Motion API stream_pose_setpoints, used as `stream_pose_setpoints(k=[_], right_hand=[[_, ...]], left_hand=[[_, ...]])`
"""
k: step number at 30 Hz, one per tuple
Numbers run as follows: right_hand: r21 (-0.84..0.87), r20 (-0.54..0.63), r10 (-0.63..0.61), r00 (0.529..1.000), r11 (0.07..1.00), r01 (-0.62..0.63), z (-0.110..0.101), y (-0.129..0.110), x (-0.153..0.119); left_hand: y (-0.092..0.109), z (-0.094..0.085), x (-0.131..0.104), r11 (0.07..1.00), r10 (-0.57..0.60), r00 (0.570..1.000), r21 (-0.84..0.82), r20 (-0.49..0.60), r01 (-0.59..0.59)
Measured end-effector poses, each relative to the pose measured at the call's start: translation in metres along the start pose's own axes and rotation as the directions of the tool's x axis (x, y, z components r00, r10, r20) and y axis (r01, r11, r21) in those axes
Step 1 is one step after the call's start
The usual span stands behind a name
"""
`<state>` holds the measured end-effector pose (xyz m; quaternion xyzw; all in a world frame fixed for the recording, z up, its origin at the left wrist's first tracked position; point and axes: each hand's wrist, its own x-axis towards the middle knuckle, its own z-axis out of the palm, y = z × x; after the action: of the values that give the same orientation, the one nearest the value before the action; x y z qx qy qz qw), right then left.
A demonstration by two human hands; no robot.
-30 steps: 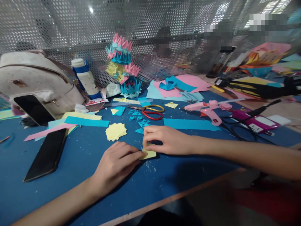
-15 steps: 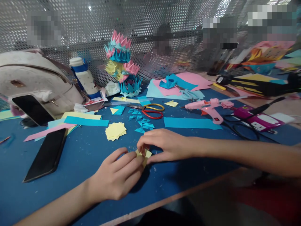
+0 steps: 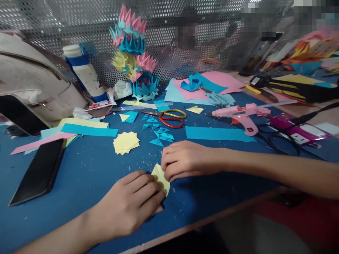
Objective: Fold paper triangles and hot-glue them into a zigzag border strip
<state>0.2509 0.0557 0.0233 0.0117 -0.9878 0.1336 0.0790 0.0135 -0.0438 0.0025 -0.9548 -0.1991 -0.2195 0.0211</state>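
Between my two hands, just above the blue table, is a small piece of yellow paper [image 3: 158, 171] with a fold in it. The curled fingers of my left hand [image 3: 134, 203] press on its lower left part. My right hand [image 3: 185, 160] pinches its upper right edge with bent fingers; the thumb is hidden. Just beyond my hands lie a fanned stack of yellow paper squares [image 3: 126, 142] and several small folded blue paper triangles [image 3: 162, 134].
Red-and-yellow-handled scissors [image 3: 172, 117] lie behind the triangles. A pink glue gun [image 3: 238, 114] rests at right beside a blue paper strip [image 3: 217, 133]. A phone [image 3: 39, 169], paper strips [image 3: 90, 129], a bottle [image 3: 86, 76] and a backpack [image 3: 31, 74] are left. Folded paper flowers [image 3: 132, 56] stand behind.
My right fingers have come down against the yellow paper, which now shows as a narrower, folded shape. The view has shifted slightly closer to the table.
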Motion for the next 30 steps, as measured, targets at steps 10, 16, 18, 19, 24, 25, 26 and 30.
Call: stream_pose_setpoints(k=[10, 16, 18, 19, 24, 25, 26, 30], right_hand=[[0.449, 0.02, 0.31, 0.951, 0.847, -0.286, 0.015, -0.001, 0.004], [0.469, -0.046, 0.349, 0.936, 0.835, -0.288, 0.019, -0.006, 0.008], [0.441, -0.045, 0.344, 0.938, 0.849, -0.291, 0.021, -0.007, 0.009], [0.424, -0.043, 0.344, 0.938, 0.856, -0.295, 0.022, -0.008, 0.009], [0.379, -0.068, 0.359, 0.931, 0.872, -0.308, 0.027, -0.01, 0.01], [0.373, -0.076, 0.363, 0.929, 0.874, -0.311, 0.028, -0.011, 0.01], [0.368, -0.083, 0.366, 0.927, 0.876, -0.312, 0.029, -0.011, 0.01], [0.332, -0.104, 0.356, 0.929, 0.892, -0.305, 0.031, -0.013, 0.01]], left_hand=[[0.002, -0.004, -0.007, 0.995, -0.059, 0.996, -0.075, 0.062, 0.064], [0.004, -0.001, -0.01, 0.998, -0.055, 0.994, -0.034, 0.099, 0.059], [0.004, -0.002, -0.01, 0.998, -0.057, 0.994, -0.016, 0.098, 0.059], [0.004, -0.002, -0.009, 0.998, -0.061, 0.993, -0.01, 0.101, 0.062], [0.004, -0.003, -0.008, 0.996, -0.083, 0.993, -0.018, 0.086, 0.085], [0.004, -0.003, -0.009, 0.996, -0.084, 0.993, -0.023, 0.087, 0.086], [0.004, -0.002, -0.009, 0.996, -0.086, 0.993, -0.029, 0.074, 0.089], [0.005, 0.003, -0.014, 0.994, -0.099, 0.992, -0.047, 0.084, 0.103]])
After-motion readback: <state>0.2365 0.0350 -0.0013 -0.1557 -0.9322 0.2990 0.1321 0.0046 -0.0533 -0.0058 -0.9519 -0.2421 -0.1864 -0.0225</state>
